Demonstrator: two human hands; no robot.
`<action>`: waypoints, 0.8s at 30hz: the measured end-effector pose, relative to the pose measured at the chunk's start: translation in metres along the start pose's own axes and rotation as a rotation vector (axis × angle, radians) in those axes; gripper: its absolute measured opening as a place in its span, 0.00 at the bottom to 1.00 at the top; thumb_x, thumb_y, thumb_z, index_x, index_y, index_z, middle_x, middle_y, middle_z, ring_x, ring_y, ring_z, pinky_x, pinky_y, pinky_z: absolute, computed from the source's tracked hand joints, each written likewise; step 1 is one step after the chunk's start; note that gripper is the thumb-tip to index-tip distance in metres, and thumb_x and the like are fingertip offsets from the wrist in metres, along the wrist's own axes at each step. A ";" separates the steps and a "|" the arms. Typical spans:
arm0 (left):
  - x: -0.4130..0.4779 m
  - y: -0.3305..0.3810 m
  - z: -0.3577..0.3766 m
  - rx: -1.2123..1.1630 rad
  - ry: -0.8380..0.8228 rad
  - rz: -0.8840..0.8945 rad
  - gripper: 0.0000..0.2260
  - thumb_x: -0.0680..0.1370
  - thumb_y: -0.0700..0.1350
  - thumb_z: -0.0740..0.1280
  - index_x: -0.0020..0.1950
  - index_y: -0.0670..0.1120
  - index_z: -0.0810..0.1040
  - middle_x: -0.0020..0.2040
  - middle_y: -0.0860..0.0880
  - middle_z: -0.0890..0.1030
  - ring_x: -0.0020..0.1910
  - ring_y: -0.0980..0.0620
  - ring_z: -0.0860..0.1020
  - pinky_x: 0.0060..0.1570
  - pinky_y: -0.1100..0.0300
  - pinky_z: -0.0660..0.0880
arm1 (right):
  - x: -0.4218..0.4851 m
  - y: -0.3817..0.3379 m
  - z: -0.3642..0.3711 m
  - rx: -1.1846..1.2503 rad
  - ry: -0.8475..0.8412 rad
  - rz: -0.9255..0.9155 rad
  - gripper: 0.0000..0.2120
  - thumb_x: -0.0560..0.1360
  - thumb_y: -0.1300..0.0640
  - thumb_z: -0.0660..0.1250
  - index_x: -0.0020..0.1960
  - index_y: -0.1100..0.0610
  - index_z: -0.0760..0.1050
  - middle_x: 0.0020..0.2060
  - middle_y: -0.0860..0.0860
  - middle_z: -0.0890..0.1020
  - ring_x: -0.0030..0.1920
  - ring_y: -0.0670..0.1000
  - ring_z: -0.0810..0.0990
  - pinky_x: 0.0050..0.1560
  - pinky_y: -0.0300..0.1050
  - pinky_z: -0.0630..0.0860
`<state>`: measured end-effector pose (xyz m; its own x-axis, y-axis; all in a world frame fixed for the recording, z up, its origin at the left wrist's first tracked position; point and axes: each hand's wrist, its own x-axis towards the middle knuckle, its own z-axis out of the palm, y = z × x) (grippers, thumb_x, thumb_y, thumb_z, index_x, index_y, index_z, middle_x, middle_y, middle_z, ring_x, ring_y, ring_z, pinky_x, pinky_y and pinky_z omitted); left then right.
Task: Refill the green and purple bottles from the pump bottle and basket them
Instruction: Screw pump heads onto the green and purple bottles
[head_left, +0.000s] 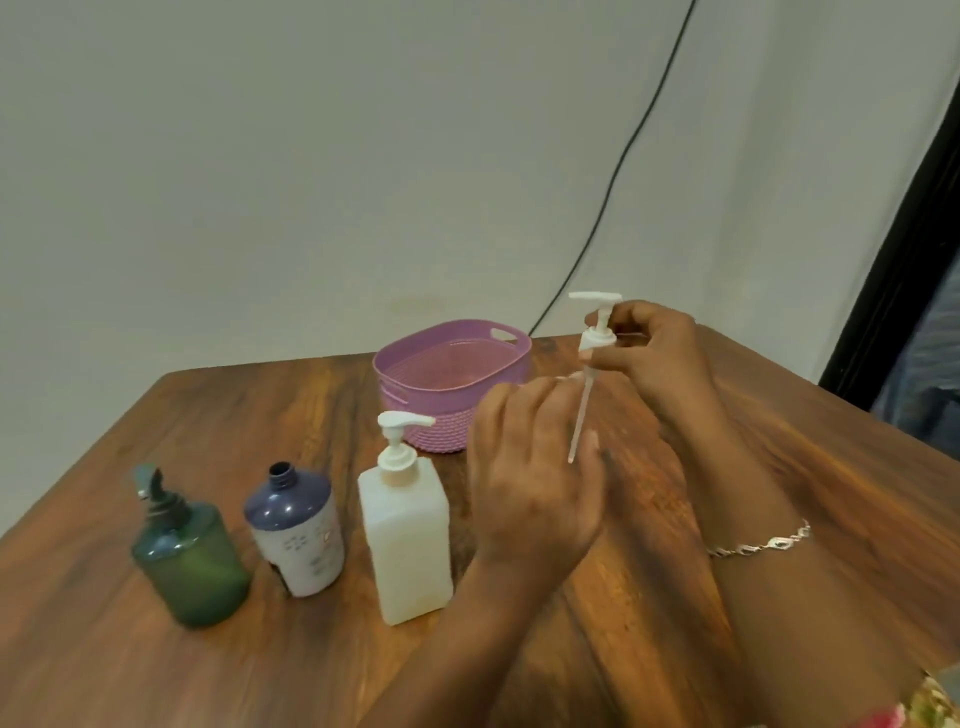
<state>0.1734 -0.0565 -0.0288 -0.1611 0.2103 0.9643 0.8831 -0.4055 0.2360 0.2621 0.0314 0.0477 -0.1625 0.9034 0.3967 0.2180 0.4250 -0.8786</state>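
Observation:
Three bottles stand in a row on the wooden table (156, 665). The green bottle (192, 561) at the left wears a dark pump. Beside it the purple bottle (298, 535) has a bare open neck. The white pump bottle (408, 535) stands to their right with its pump on. My right hand (660, 353) pinches a loose white pump head (597, 338) by its collar, above the table, with the dip tube hanging down. My left hand (530, 483) is just below, fingers loosely curved by the tube's lower end. Whether they touch the tube I cannot tell.
A pink-purple basket (452, 384) with nothing visible in it sits at the back of the table, behind my left hand. A black cable (623, 156) runs down the wall to the table's far edge. A dark frame stands at the right.

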 end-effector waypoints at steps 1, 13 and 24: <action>0.001 -0.005 -0.013 0.026 0.057 -0.014 0.15 0.74 0.43 0.63 0.60 0.44 0.70 0.56 0.48 0.73 0.58 0.49 0.70 0.65 0.62 0.61 | -0.005 -0.008 0.002 0.012 -0.032 -0.008 0.14 0.67 0.68 0.72 0.50 0.57 0.78 0.42 0.44 0.80 0.44 0.44 0.79 0.42 0.34 0.76; -0.051 -0.101 -0.112 0.116 0.035 -0.501 0.23 0.74 0.49 0.62 0.67 0.41 0.68 0.69 0.43 0.69 0.70 0.48 0.65 0.69 0.60 0.63 | -0.054 -0.074 0.020 0.394 -0.321 -0.073 0.16 0.58 0.63 0.71 0.46 0.58 0.79 0.45 0.53 0.83 0.49 0.55 0.82 0.54 0.53 0.78; -0.063 -0.140 -0.126 0.041 -0.103 -0.868 0.37 0.72 0.45 0.72 0.75 0.43 0.56 0.73 0.48 0.62 0.68 0.57 0.61 0.59 0.78 0.55 | -0.076 -0.101 0.102 0.480 -0.397 -0.237 0.15 0.66 0.71 0.70 0.48 0.56 0.77 0.46 0.52 0.82 0.46 0.49 0.83 0.46 0.40 0.79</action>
<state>0.0044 -0.1246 -0.1074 -0.7453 0.5097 0.4297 0.4822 -0.0329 0.8755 0.1547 -0.0857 0.0794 -0.5151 0.6603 0.5465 -0.3051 0.4546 -0.8368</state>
